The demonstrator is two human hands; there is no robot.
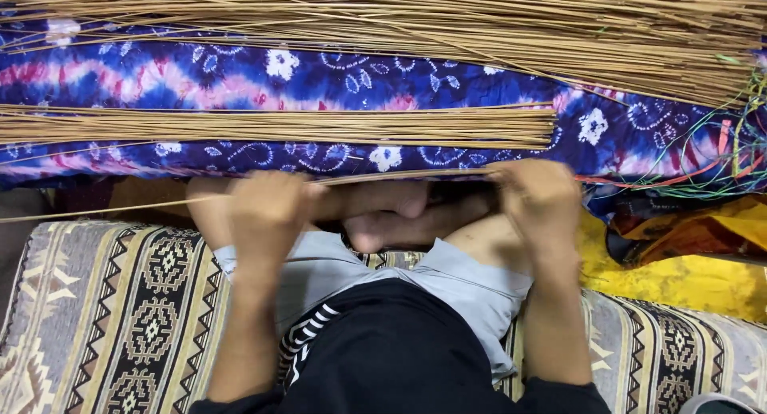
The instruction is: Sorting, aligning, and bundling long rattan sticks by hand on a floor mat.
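My left hand [268, 210] and my right hand [539, 197] both grip a thin bundle of straw-coloured sticks [399, 177] that stretches between them and runs out to the left past my left hand. Both hands are blurred. My crossed bare feet [395, 214] lie just below the sticks, between my hands. A larger flat bundle of the same sticks [280, 126] rests on a blue, purple and pink patterned cloth [319, 78] right behind my hands. A big loose heap of sticks [479, 22] covers the top of the view.
I sit on a woven rug [120, 318] with black and beige geometric patterns. Yellow cloth [679, 270] lies at the right. Thin coloured strings [719, 158] in green, red and orange tangle at the right edge over the patterned cloth.
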